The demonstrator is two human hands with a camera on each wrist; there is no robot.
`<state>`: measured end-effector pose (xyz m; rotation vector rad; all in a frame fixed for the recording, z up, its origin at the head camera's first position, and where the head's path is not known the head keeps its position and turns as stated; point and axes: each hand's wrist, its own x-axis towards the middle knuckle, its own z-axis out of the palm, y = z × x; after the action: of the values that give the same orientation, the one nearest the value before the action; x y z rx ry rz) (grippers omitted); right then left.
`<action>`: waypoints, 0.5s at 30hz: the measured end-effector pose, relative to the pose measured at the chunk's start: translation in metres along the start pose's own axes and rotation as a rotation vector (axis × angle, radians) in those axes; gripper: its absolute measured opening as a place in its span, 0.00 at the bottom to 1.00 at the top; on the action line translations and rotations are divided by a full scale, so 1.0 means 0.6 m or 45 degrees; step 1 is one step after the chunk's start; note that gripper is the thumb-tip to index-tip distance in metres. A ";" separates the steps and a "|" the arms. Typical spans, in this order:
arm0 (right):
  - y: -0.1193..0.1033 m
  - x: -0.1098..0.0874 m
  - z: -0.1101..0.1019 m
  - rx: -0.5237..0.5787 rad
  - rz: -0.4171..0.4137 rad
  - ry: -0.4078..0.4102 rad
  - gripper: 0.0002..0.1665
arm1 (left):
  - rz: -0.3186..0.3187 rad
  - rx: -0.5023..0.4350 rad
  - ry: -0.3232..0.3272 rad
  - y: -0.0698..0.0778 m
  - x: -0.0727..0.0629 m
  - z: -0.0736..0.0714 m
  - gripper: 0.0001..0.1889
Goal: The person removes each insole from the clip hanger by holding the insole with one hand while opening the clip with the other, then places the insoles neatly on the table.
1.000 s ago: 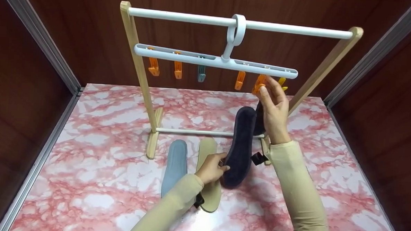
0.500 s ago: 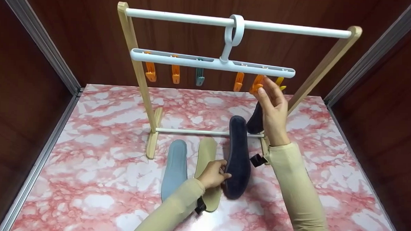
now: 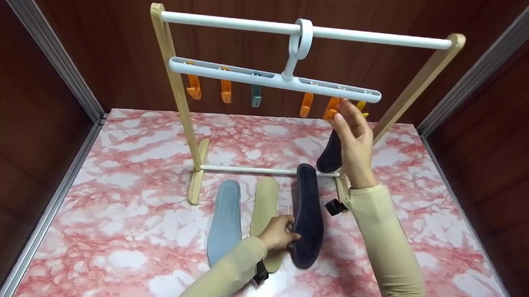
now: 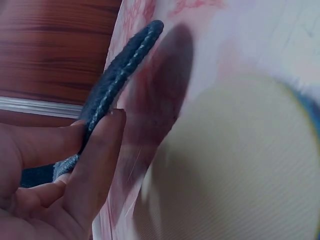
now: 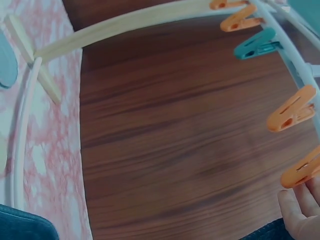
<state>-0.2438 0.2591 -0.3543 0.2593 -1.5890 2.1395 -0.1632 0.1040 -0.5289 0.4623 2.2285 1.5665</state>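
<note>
My left hand [image 3: 279, 232] pinches the left edge of a dark insole [image 3: 308, 217] between thumb and fingers. In the left wrist view this insole [image 4: 120, 75] stands tilted above the table, its shadow beside it. My right hand [image 3: 356, 139] is up at an orange clip [image 3: 331, 108] on the hanger. In the right wrist view its fingertips touch the lower end of that orange clip [image 5: 302, 172], and the thumb tip sits just below it. Another dark insole [image 3: 330, 153] hangs below the yellow clip [image 3: 361, 107], partly behind my right hand.
A pale blue hanger [image 3: 267, 79] with several clips hangs from the white top bar [image 3: 234, 23] of a wooden rack [image 3: 179, 100]. On the marbled table lie a grey-blue insole [image 3: 225, 218] and a beige insole [image 3: 266, 200], the latter partly under my left hand.
My left hand has drawn the dark insole down, away from the clips and toward me. The right hand has stayed by the orange clip. The hanger has rocked slightly.
</note>
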 end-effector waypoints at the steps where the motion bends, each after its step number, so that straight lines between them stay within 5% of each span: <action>1: -0.001 0.000 0.000 0.004 0.009 0.001 0.24 | 0.001 0.003 0.001 0.000 -0.001 0.001 0.06; 9: -0.007 -0.003 0.000 -0.006 0.098 -0.062 0.29 | 0.033 0.086 0.046 -0.007 -0.007 0.011 0.07; 15: -0.006 -0.006 -0.003 -0.076 0.138 -0.079 0.28 | -0.021 0.017 0.068 -0.002 -0.011 0.018 0.07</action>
<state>-0.2390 0.2605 -0.3532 0.2271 -1.7358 2.1798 -0.1524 0.1095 -0.5328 0.4099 2.2777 1.5744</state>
